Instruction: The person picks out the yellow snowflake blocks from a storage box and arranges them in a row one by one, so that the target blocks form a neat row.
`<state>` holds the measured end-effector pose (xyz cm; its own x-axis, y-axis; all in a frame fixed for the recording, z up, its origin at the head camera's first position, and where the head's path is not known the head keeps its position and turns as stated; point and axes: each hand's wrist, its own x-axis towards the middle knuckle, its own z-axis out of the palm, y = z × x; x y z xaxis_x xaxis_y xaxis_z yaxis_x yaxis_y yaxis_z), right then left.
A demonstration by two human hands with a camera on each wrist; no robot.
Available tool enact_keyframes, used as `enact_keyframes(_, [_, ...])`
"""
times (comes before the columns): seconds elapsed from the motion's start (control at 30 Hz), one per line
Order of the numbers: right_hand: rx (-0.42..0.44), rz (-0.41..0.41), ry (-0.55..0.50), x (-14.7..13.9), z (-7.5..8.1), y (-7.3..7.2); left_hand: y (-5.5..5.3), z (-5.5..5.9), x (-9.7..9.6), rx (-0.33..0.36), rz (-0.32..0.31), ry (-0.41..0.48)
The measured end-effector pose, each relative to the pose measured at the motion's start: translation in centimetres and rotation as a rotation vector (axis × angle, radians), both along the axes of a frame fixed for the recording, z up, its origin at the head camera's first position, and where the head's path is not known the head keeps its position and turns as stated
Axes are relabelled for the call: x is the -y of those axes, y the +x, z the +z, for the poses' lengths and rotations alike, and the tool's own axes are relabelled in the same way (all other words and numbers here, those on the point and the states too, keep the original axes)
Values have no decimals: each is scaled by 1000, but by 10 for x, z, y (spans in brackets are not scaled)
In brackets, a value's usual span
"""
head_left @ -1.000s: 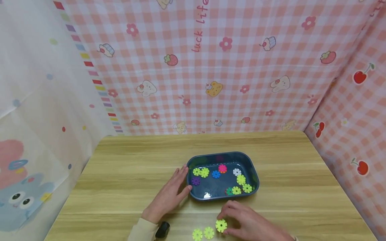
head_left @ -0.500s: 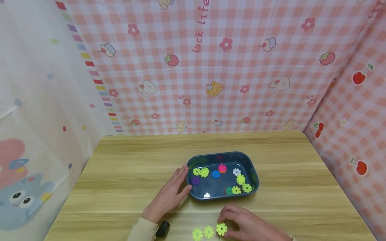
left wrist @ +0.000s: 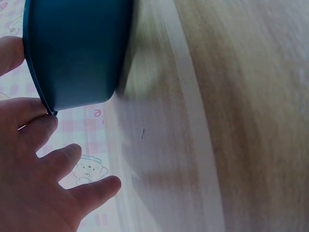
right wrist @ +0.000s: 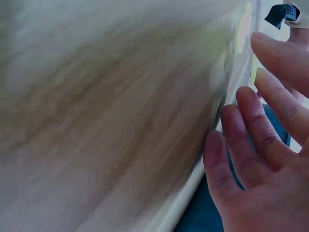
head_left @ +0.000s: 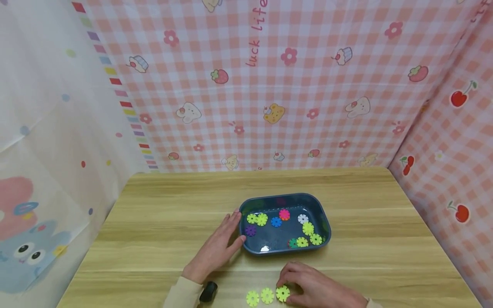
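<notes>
My left hand (head_left: pixel 216 250) rests with extended fingers against the left side of a dark blue tray (head_left: pixel 265 252). In the left wrist view, the fingertips (left wrist: pixel 47 123) touch the tray's rim. Thumb and index finger of my right hand (head_left: pixel 313 286) pinch a yellow-green notched snowflake disc (head_left: pixel 283 294), low at the table in front of the tray. To its left lie two matching discs, a nearer yellow-green disc (head_left: pixel 267 295) and an outer yellow-green disc (head_left: pixel 252 298), forming a row. In the right wrist view, the disc is mostly hidden by the fingers.
Inside the tray lie several discs, among them a purple disc (head_left: pixel 250 231), a blue disc (head_left: pixel 276 222), a pink disc (head_left: pixel 284 214) and a white disc (head_left: pixel 303 219). Patterned cloth (head_left: pixel 246 94) rises behind the wooden table (head_left: pixel 173 205) and along both sides.
My right hand has brought its yellow-green disc slightly down and toward me, level with the row. The left hand has stayed on the tray.
</notes>
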<state>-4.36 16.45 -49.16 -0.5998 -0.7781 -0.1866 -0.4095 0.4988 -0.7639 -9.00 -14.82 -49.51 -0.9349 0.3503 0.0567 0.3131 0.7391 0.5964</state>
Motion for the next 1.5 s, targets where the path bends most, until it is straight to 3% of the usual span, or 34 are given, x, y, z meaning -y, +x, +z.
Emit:
enact_keyframes(0.27, [-45,-10,32,4,-1,-4,-2,1,0,4,3,1])
enact_keyframes(0.5, [-83,30,11,4,-7,-6,-1,-1,0,15,3,-5])
enact_keyframes(1.07, [-59,54,15,1,-11,-8,-2,-2,-1,20,5,-11])
enact_keyframes(1.17, [-24,32,16,2,-4,-7,-1,-1,-1,26,10,-13])
enact_keyframes(1.33, [4,-42,14,4,20,-6,0,-1,0,20,8,-3])
enact_keyframes(1.43, [-34,-66,6,5,35,-10,0,-1,0,12,5,0])
enact_keyframes(1.5, [-105,-70,-24,5,43,-13,0,-1,0,9,4,-2])
